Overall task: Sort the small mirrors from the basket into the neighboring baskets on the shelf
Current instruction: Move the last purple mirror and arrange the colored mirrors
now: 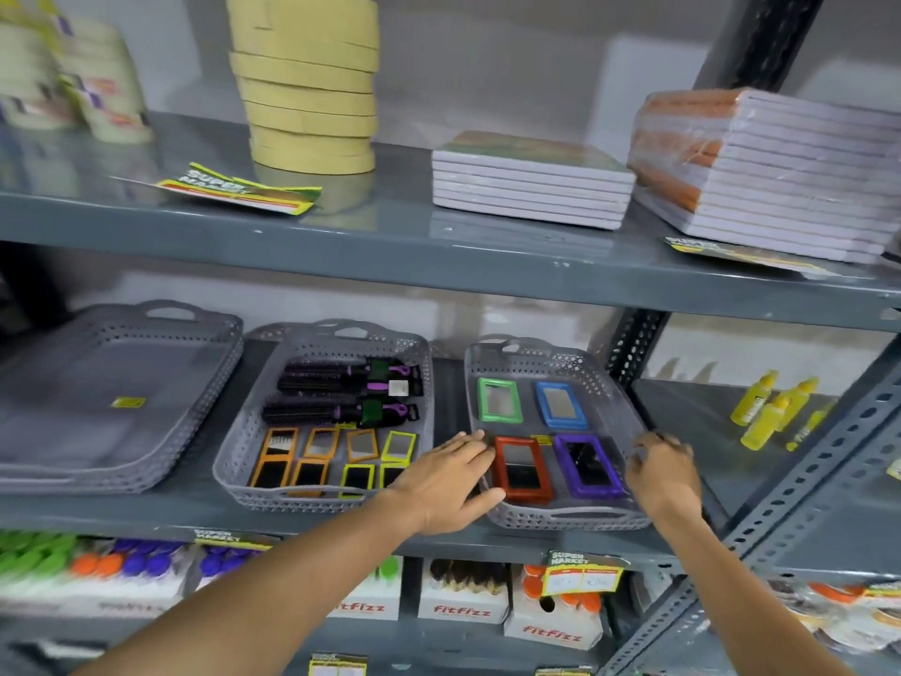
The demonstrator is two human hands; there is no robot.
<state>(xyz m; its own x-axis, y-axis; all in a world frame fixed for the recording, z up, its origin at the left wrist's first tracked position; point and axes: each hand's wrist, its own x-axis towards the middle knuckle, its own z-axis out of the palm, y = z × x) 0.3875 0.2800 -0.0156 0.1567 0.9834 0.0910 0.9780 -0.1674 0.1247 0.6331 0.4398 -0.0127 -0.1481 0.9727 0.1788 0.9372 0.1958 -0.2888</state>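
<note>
Mirrors: four large framed ones, green point(499, 400), blue point(560, 404), red point(522, 468) and purple point(591, 465), lie flat in the right basket point(565, 519); the small orange and yellow ones point(336, 458) lie in rows at the front of the middle basket point(322, 502), in front of the hairbrushes point(341, 395).
Left hand point(448, 485): your palm is down and the fingers point(470, 444) are spread flat over the left rim of the right basket, just beside the red mirror; they hold nothing.
Right hand point(665, 473): it sits at the right rim of the same basket, fingers curled; I cannot tell whether they grip the rim or only rest there.
Step in hand: by my judgement, you are squaring up or steadying the right basket on the shelf point(195, 509).
How to do it well: press evenly from both sides so the basket slides flat and the mirrors do not ride onto each other.
Watch: the front rim sits close to the shelf edge, so ease it backward, not toward you.
Spare basket: the stack of empty baskets point(112, 397) on the left has room if another group is needed.
Next call: lift each small mirror by its frame, not the glass.
</note>
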